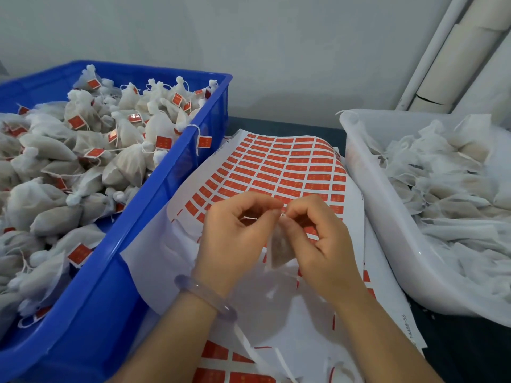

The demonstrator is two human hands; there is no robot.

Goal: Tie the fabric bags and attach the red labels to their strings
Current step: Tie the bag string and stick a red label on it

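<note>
A small white fabric bag (279,248) hangs between my two hands over the label sheet. My left hand (235,239) pinches a thin white string (250,217) near the bag's top. My right hand (318,239) pinches the bag's neck with thumb and forefinger, fingertips almost meeting those of the left hand. The sheet of red labels (284,167) lies under and beyond my hands, curved upward at the far end. Several rows near me are peeled bare.
A blue crate (154,194) at the left holds many tied bags with red labels. A white tub (387,205) at the right holds flat untied bags. More label sheets (221,363) lie near me. A pale wall and white pipes stand behind.
</note>
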